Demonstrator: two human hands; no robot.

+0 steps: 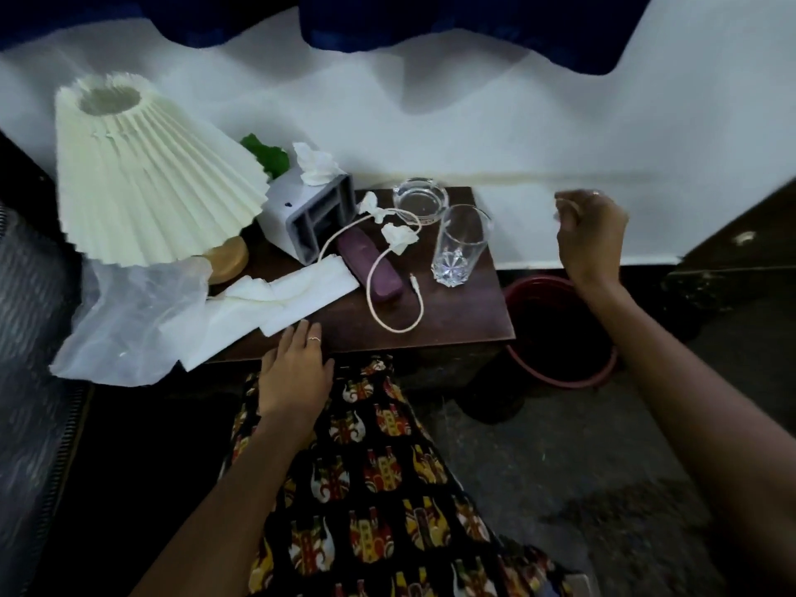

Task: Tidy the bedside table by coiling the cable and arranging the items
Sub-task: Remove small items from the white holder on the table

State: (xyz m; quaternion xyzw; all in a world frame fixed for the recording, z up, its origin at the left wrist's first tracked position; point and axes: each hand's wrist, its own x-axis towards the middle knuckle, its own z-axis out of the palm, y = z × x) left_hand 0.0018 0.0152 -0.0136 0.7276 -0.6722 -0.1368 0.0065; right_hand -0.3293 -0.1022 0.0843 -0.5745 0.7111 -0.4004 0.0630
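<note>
dim bedside table (452,312), lamp base (228,260) half-hidden; left hand (295,372) spread flat, right hand (592,234) curled, pinch unclear

head cam | looks fwd+down, steep | close over bedside table (452,321) | single view

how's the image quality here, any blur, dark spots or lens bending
Head view: dim overall, floor and red plastic basin in deep shadow; raised right hand slightly motion-blurred at its fingertips; wide-angle bending curves the white wall's base; the clear drinking glass and white charging cable on the dark wooden bedside table stay sharp.
</note>
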